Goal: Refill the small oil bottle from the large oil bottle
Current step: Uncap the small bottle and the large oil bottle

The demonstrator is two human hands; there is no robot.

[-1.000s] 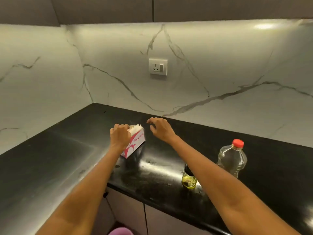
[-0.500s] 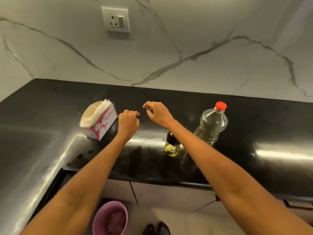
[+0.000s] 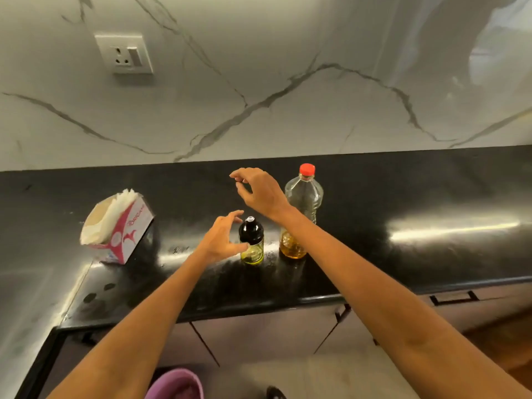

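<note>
Standing on the black surface (image 3: 403, 203), the small oil bottle (image 3: 251, 243) with its dark cap is just beside the large oil bottle (image 3: 302, 208), which is at its 3 o'clock. The left hand (image 3: 221, 240) has spread fingers beside the small bottle; whether they touch it, I cannot tell. The right hand (image 3: 259, 191) hovers above at 12 o'clock, fingers loosely curled, holding nothing.

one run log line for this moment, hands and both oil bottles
left hand: open, closing around small oil bottle | right hand: open, above counter | large oil bottle: capped, upright | stage: pre-grasp
</note>
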